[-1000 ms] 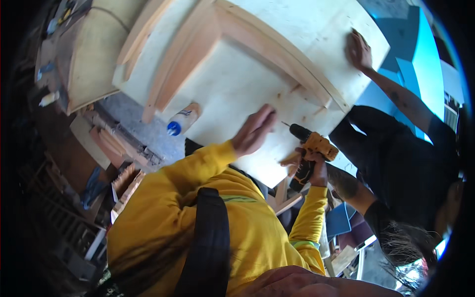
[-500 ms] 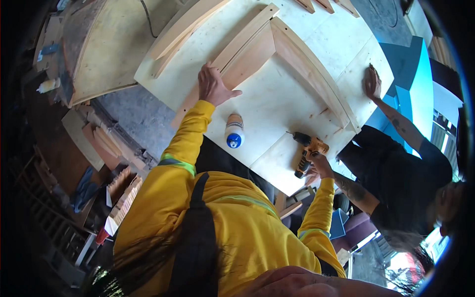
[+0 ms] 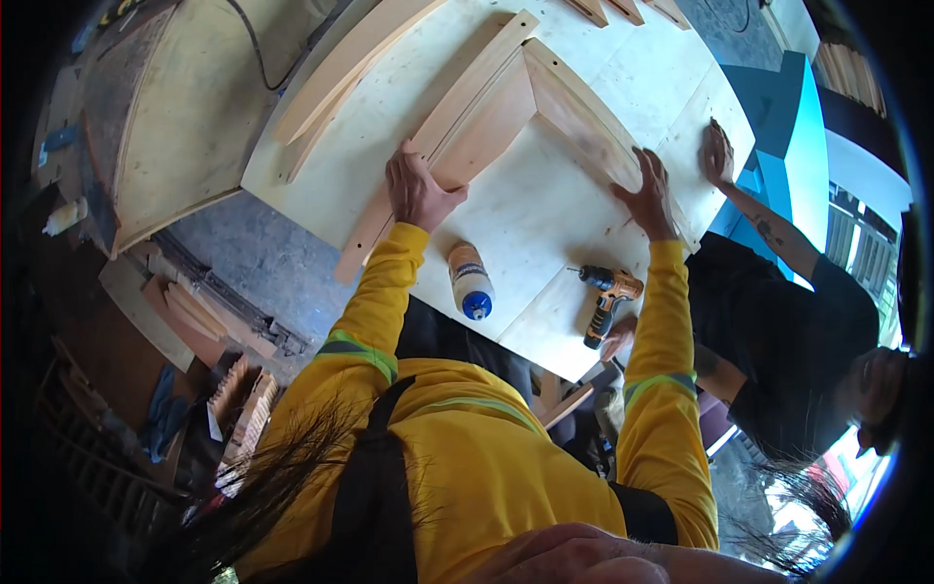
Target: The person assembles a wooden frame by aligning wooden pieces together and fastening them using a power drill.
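Note:
On the pale wooden tabletop (image 3: 574,209) lies an angled wooden frame (image 3: 482,107) of two joined boards. My left hand (image 3: 420,190) is closed over its left board, thumb on the inner side. Around the right board goes my right hand (image 3: 647,195), its thumb inside and its fingers along the outer edge. Between my forearms a squeeze bottle (image 3: 469,274) with a blue cap lies on its side. An orange and black cordless drill (image 3: 608,297) rests near the table's front corner, beside my right forearm and apart from my hand.
A co-worker in dark clothes stands at the right, one hand (image 3: 718,156) flat on the table edge, the other (image 3: 620,338) by the drill. Curved wooden pieces (image 3: 341,83) lie at the far left of the tabletop. Another plywood surface (image 3: 195,107) stands left, with wood scraps (image 3: 195,307) below.
My right hand has let go of the drill and moved up to the frame's right board. My left hand stays on the left board. The view has shifted slightly.

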The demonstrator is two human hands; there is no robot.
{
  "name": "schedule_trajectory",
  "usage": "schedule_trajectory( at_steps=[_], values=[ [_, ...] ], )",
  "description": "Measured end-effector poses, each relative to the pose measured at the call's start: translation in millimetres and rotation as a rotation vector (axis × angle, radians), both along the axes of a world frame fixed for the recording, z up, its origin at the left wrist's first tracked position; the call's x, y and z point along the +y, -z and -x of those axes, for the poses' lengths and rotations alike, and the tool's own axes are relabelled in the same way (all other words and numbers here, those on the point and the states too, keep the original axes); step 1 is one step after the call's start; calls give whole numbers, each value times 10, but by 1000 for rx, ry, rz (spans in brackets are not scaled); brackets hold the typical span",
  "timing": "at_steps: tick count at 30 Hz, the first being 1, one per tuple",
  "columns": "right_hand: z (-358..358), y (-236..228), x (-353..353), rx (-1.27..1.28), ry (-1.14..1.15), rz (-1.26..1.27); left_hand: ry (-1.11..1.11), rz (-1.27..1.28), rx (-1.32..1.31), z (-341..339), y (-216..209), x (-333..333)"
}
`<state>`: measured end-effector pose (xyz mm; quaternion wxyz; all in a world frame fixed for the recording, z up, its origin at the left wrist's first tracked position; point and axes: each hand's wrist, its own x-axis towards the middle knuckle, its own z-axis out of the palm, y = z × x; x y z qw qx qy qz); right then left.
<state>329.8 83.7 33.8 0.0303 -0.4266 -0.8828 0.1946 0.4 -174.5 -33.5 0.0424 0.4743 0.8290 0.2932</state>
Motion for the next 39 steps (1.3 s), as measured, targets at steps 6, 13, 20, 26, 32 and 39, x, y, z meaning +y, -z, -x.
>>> schedule_trajectory(
  at_steps=[6,13,20,26,32,39],
  values=[
    [131,136,51,-119,-5,-95,-31,-9,128,-75,-205,543],
    [-500,523,-222,123,604,-225,98,94,20,99,-80,649],
    [-1680,1044,-470,498,1652,447,123,100,51,39,-87,733],
    [-1454,933,-504,856,1579,461,118,114,54,45,-75,740],
    [-1578,1031,-362,1145,1852,369,123,114,72,49,-70,748],
    [-1638,1288,-404,1129,1601,201,126,123,57,46,-65,755]
  ],
)
